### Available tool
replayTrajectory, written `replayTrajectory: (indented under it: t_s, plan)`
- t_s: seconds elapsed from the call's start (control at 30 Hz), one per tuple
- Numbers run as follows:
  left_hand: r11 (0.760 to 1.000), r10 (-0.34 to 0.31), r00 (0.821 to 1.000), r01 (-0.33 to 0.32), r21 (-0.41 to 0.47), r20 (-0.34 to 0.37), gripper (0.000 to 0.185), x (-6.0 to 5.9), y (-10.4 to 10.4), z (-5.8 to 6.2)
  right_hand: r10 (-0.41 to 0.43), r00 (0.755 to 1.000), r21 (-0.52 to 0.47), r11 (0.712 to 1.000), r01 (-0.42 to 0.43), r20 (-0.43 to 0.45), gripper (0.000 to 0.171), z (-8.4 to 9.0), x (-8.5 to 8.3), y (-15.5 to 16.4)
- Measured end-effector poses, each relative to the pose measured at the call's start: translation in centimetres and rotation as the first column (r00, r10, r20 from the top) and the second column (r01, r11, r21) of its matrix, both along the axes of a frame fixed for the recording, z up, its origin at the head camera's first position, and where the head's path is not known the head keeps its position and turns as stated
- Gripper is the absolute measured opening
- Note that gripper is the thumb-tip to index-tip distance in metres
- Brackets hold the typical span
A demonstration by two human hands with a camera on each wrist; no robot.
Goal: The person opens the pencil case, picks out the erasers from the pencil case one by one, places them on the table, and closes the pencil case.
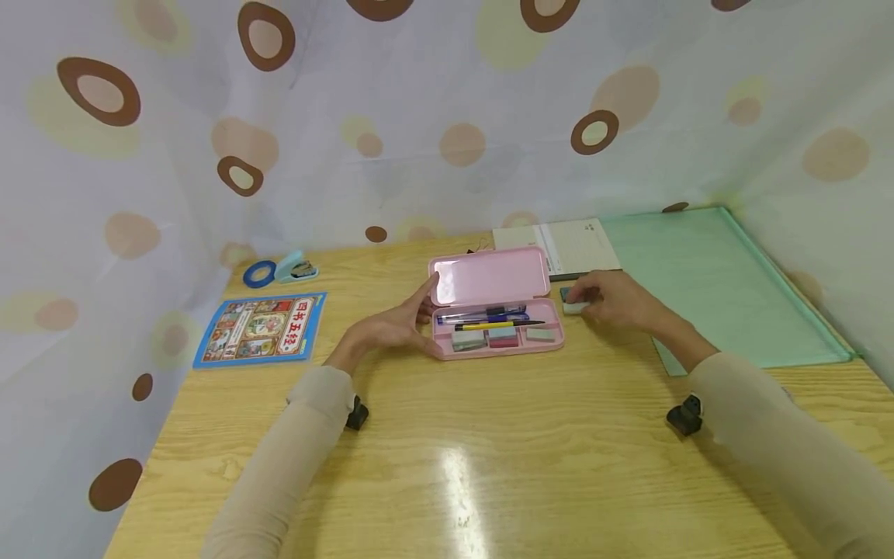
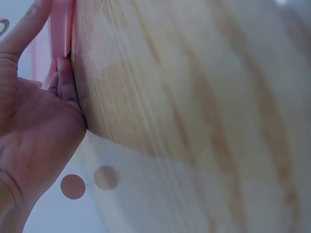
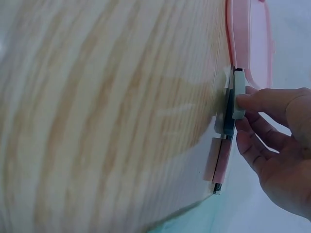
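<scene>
A blue booklet (image 1: 260, 329) lies far left on the wooden surface (image 1: 489, 450); the left hand (image 1: 391, 326) steadies the open pink pencil case (image 1: 494, 307), fingers straight against its left end; just right of the case, the right hand (image 1: 615, 301) pinches a small eraser (image 1: 574, 303), likely light, firm, slightly grippy, best held by its long sides.

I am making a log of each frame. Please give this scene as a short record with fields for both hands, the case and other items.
left hand: touches the left end of the pink pencil case
right hand: pinches a small eraser on the table, right of the case
case: lid open; pens and three erasers inside
other items: book, tape roll, stapler, notebook, green mat
</scene>
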State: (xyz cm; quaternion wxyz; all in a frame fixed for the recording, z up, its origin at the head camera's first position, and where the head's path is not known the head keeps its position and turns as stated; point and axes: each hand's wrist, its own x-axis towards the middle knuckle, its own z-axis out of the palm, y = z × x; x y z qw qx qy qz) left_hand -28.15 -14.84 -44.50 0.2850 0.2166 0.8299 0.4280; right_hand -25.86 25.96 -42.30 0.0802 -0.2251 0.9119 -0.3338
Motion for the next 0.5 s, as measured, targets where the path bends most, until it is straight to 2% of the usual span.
replayTrajectory:
  t_s: [0.17, 0.3, 0.5]
  plan:
    - [1.0, 0.009, 1.0, -0.009, 0.005, 0.017, 0.138, 0.1, 0.0, -0.2, -0.035, 0.999, 0.018, 0.999, 0.035, 0.024, 0.025, 0.0, 0.1, 0.0]
    - [1.0, 0.011, 1.0, -0.011, 0.016, 0.023, 0.138, 0.2, 0.0, -0.1, -0.048, 0.998, -0.008, 0.999, 0.049, 0.027, 0.025, 0.4, 0.5, -0.4]
    - [1.0, 0.015, 0.999, -0.016, 0.021, 0.028, 0.138, 0.1, -0.1, 0.2, 0.045, 0.999, -0.048, 0.998, -0.045, -0.007, 0.022, 0.8, 1.7, -2.2]
